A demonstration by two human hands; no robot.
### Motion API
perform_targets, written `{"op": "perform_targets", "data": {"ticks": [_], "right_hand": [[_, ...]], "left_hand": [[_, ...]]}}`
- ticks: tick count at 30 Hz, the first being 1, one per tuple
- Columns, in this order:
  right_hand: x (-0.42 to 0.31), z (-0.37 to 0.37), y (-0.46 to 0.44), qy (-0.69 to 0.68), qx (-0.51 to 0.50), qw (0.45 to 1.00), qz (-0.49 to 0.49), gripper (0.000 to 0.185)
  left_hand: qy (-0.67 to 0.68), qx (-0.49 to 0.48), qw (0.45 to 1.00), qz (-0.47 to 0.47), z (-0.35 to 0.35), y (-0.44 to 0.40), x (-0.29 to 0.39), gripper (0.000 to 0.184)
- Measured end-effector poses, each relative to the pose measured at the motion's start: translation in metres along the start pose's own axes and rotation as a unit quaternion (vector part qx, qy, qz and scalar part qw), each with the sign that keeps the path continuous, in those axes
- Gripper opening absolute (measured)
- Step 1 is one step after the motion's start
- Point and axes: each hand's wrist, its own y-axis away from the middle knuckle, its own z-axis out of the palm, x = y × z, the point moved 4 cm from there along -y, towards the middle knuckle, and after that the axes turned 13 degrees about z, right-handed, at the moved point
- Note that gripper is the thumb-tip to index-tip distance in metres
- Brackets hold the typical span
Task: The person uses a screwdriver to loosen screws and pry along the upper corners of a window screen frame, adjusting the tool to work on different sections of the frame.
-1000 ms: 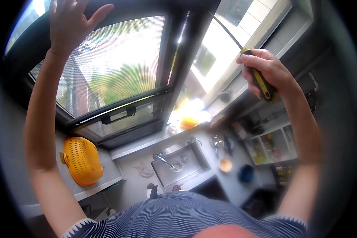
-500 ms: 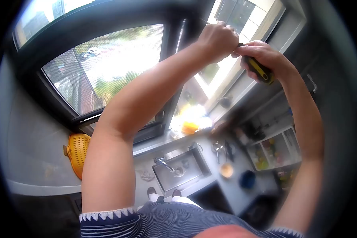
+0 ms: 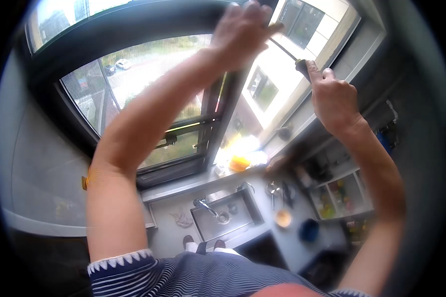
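Shirt [image 3: 208, 272]: navy, white stripes
Left cuff [image 3: 119, 262]: white zigzag edging
Screwdriver handle [image 3: 303, 69]: black, yellow collar
Window frame [image 3: 148, 27]: black
Sink [image 3: 233, 223]: silver-grey
Round vessel, right [image 3: 309, 230]: dark blue

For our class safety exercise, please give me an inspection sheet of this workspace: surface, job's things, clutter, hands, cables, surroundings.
Surface: pale counter with a sink and tap.
Job's things: screwdriver, tip unclear; dark window frame.
Clutter: crumpled cloth beside the sink; blue round item.
Hands: right hand grips the screwdriver; left hand is raised at the frame, blurred, grip unclear.
Cables: nothing seen clearly.
Surroundings: parked white car and pale building outside.
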Motion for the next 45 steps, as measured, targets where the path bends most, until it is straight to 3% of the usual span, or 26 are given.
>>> {"op": "perform_targets", "data": {"ticks": [3,5,9,12,15,18,21,25,28,31,33,34,38,41,45], "right_hand": [[-0.003,-0.003,-0.005,-0.016,-0.021,1.0,0.003,0.043],[-0.004,-0.003,-0.005,-0.022,-0.034,0.999,-0.001,0.043],[-0.002,-0.001,-0.002,-0.069,-0.058,0.996,-0.017,0.045],[0.006,0.005,-0.002,-0.17,-0.021,0.984,-0.052,0.047],[0.013,0.015,-0.006,-0.417,-0.121,0.901,-0.012,0.043],[0.014,0.017,-0.005,-0.584,-0.336,0.731,0.108,0.04],[0.015,0.017,-0.005,-0.685,-0.381,0.596,0.176,0.037],[0.012,0.023,-0.001,-0.728,-0.373,0.544,0.185,0.035],[0.013,0.021,-0.004,-0.646,-0.395,0.637,0.143,0.036],[0.018,0.018,-0.01,-0.451,-0.198,0.87,0.017,0.039],[0.02,0.018,-0.012,-0.306,-0.051,0.949,-0.054,0.041],[0.018,0.014,-0.011,-0.227,0.023,0.97,-0.087,0.042],[0.001,-0.016,-0.01,0.035,-0.002,0.997,-0.067,0.039],[-0.001,-0.027,-0.015,0.039,0.01,0.996,-0.085,0.034],[0.006,-0.014,-0.011,-0.152,-0.05,0.985,-0.067,0.031]], "left_hand": [[-0.147,-0.026,0.989,-0.014,-0.034,0.041,-0.075,0.069],[-0.186,-0.098,0.977,-0.026,-0.035,0.065,-0.099,0.072],[-0.14,-0.091,0.986,-0.003,-0.039,0.062,-0.091,0.065],[-0.123,-0.098,0.988,0.01,-0.04,0.061,-0.091,0.06],[-0.113,-0.095,0.989,0.016,-0.04,0.06,-0.091,0.058],[-0.121,-0.097,0.988,0.012,-0.039,0.06,-0.091,0.058],[-0.134,-0.096,0.986,0.017,-0.04,0.061,-0.09,0.058],[-0.138,-0.095,0.986,0.018,-0.039,0.061,-0.089,0.059],[-0.137,-0.099,0.986,0.014,-0.039,0.062,-0.09,0.059],[-0.138,-0.101,0.985,0.012,-0.039,0.061,-0.089,0.059],[-0.142,-0.101,0.985,0.009,-0.04,0.061,-0.087,0.059],[-0.139,-0.1,0.985,0.012,-0.039,0.061,-0.088,0.059],[-0.14,-0.096,0.985,0.022,-0.038,0.061,-0.09,0.06],[-0.15,-0.091,0.984,0.025,-0.039,0.061,-0.091,0.06],[-0.155,-0.081,0.984,0.036,-0.038,0.063,-0.09,0.059]]}}
